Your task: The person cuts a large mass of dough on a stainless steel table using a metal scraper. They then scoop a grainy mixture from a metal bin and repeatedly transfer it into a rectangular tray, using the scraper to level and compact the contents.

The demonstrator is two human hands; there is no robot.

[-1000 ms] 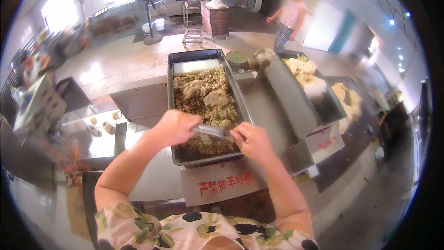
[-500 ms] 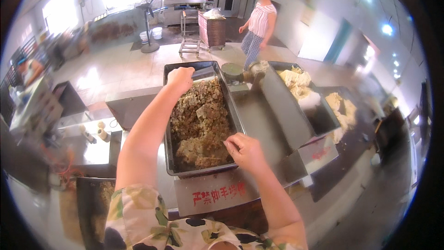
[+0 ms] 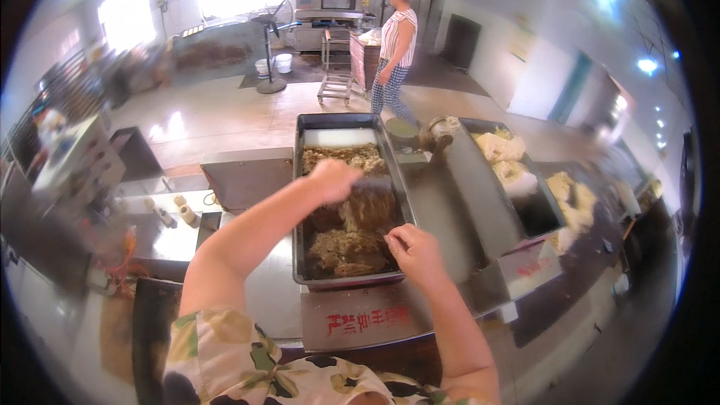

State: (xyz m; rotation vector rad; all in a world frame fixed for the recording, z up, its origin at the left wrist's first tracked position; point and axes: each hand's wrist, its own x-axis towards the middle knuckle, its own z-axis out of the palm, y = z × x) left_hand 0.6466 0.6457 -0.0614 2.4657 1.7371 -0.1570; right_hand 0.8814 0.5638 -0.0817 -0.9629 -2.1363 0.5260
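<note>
A deep rectangular metal tray stands in front of me, holding brown shredded filling with a pale bare patch at its far end. My left hand reaches over the tray's middle, closed on a flat metal scraper that is blurred by motion and lies across the filling. Fingers curled, my right hand grips the tray's right rim near the front corner.
To the right is a second metal tray with pale dough lumps. A green bowl sits behind the trays. A person stands at the back near a wheeled rack and a standing fan. Small cylinders lie on the left.
My left hand went from the tray's front to its far end, then drew back to the middle with the scraper. My right hand stayed at the right rim.
</note>
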